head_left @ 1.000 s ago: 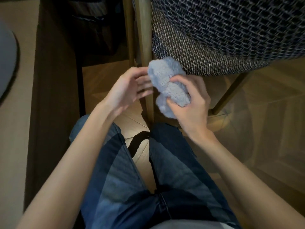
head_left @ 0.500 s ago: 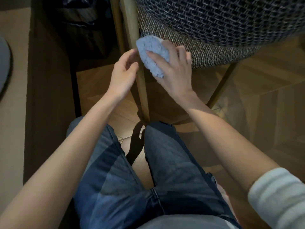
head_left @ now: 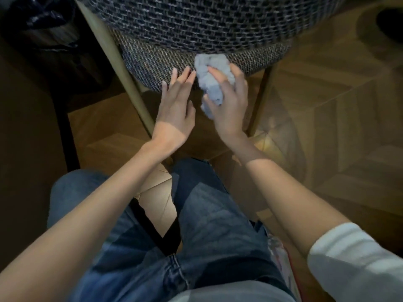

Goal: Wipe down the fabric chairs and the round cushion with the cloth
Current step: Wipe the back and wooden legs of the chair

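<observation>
A fabric chair fills the top of the view, with a dark checked back (head_left: 207,20) above a grey woven seat edge (head_left: 152,59). A bunched pale blue cloth (head_left: 210,83) is pressed against the seat edge. My right hand (head_left: 229,103) grips the cloth, fingers curled round it. My left hand (head_left: 175,105) lies just left of it, fingers straight, their tips touching the seat edge.
Two slim wooden chair legs (head_left: 122,68) (head_left: 260,99) run down either side of my hands to a herringbone wood floor (head_left: 327,127). A dark bin with a black bag (head_left: 43,25) stands at the top left. My jeans-clad legs (head_left: 207,225) fill the lower view.
My right hand has carried the cloth rightward along the seat edge, away from the left chair leg. My left hand followed and now touches the seat fabric with straight fingers.
</observation>
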Tool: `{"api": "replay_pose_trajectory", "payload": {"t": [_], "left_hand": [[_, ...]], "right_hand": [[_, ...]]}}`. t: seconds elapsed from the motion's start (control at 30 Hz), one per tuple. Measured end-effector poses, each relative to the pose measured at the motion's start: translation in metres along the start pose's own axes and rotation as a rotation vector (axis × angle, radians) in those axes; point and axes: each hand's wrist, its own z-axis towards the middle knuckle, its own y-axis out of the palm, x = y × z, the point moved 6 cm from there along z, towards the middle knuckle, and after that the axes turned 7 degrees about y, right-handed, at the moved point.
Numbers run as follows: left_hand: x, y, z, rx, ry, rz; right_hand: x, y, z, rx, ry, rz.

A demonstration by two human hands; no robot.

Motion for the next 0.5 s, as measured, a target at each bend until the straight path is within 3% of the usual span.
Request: {"api": "replay_pose_trajectory", "payload": {"t": [0.1,0.2,0.33,0.5], "left_hand": [[0.002,0.006,0.003,-0.002,0.038,0.093],[0.009,0.014,0.010,-0.042,0.097,0.187],[0.022,0.031,0.028,-0.092,0.150,0.279],[0.037,0.051,0.052,-0.131,0.196,0.372]], "right_hand": [[0.010,0.000,0.004,-0.065,-0.093,-0.005],[0.043,-0.013,0.022,-0.003,-0.093,-0.033],[0.092,-0.026,0.044,0.027,0.089,0.015],[0.156,-0.045,0.080,0.019,0.443,0.120]]}}
